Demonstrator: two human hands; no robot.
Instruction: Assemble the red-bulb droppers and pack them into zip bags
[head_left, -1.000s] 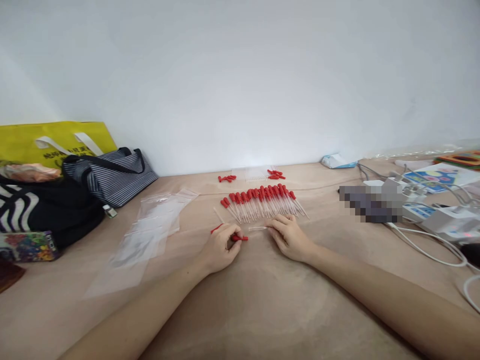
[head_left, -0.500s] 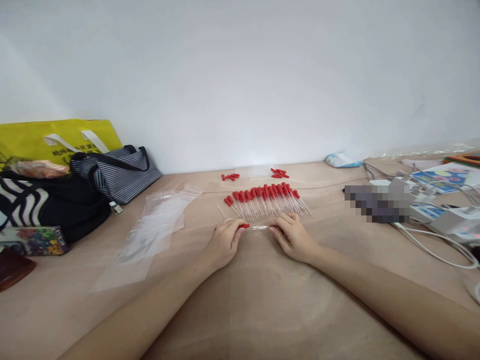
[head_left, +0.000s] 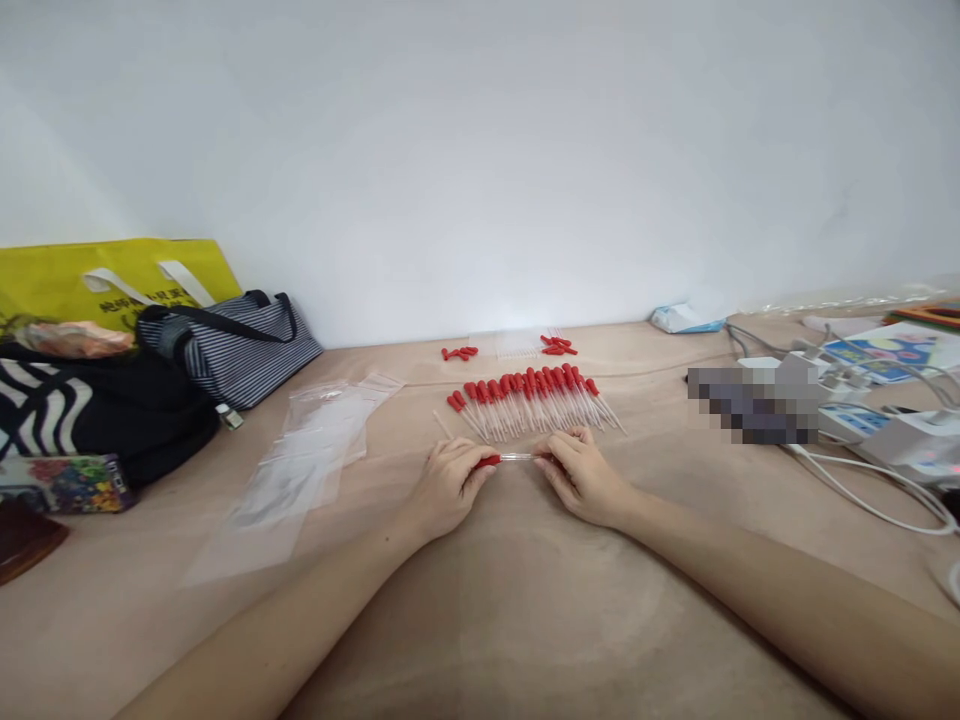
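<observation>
- Our left hand (head_left: 448, 485) pinches a red cap (head_left: 487, 461) onto the glass tube (head_left: 517, 457) pinched by our right hand (head_left: 581, 472).
- Just behind the tube, a row of capped droppers (head_left: 534, 400) lies finished; farther back, loose caps (head_left: 556, 346) remain.

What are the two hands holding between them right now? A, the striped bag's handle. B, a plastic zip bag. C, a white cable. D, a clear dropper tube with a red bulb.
D: the left hand pinches the red bulb and the right hand the clear tube.

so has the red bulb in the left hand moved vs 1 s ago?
Yes. The red bulb in the left hand has moved right onto the clear tube, judged against the dropper row.
</observation>
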